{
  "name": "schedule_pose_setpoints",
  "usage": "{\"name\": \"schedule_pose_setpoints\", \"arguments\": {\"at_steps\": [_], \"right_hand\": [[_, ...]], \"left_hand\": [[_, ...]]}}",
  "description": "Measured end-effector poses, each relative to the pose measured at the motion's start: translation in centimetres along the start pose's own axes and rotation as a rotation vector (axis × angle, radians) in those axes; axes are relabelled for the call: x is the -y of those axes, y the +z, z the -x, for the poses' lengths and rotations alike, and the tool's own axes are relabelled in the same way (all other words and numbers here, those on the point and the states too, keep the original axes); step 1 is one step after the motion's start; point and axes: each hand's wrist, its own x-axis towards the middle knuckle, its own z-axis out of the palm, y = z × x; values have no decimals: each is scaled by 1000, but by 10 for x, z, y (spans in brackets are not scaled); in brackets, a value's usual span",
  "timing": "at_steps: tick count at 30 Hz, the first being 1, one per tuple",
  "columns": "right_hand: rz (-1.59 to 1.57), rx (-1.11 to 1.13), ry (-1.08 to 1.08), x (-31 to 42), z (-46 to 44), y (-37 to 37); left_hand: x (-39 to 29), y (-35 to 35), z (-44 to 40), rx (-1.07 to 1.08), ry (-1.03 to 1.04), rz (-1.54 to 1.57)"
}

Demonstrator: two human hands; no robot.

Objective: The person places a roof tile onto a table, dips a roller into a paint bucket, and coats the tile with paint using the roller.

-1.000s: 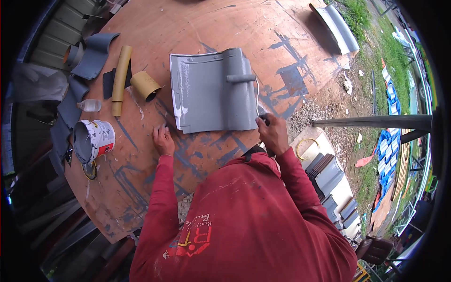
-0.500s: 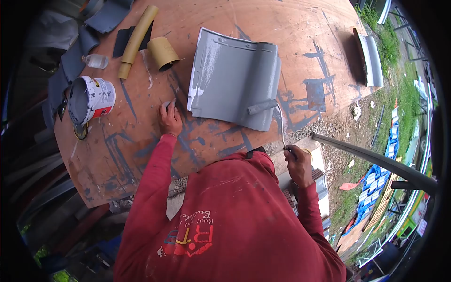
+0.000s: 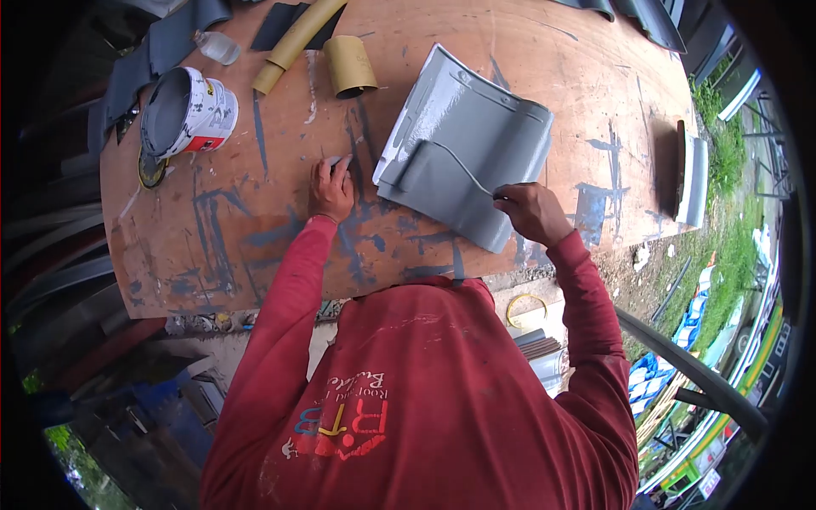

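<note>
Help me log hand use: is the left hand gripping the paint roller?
No, the right hand holds the paint roller, while the left hand rests on the wooden table.

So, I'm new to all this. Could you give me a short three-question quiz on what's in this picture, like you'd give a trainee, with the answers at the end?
1. Open question: which tool does the right hand hold?
2. True or false: the left hand rests on the table, apart from the bucket.
3. Fill the gap: the short tan tube lies between the long tan tube and the curved gray ____.

Key:
1. A paint roller, held by its handle.
2. True.
3. Tile.
</note>
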Motion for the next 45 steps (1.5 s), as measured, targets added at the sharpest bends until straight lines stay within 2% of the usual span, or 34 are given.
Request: {"name": "schedule_pose_setpoints", "arguments": {"at_steps": [2,7,11,18,19,30,33,35,38,45], "right_hand": [[-73,-74,-75,15,-15,12],[-32,-25,-77,4,5,6],[-23,-83,-111,7,-16,12],[56,-1,-118,3,-28,-9],[41,-53,-188,5,-31,-7],[-8,32,-63,10,-41,-14],[62,24,-104,10,-43,-19],[68,76,-38,19,-41,-27],[-53,6,-48,26,-40,-15],[51,35,40,18,-13,-21]], "left_hand": [[2,1,1,-14,-33,28],[5,-1,0,-6,-14,51],[2,-2,1,30,-35,60],[5,-4,-2,12,-5,59],[5,-3,-2,18,-14,60],[3,0,5,39,-29,45],[6,4,2,2,-11,57],[7,4,3,-33,8,82],[9,8,4,-61,16,100],[8,4,4,-34,28,111]]}}
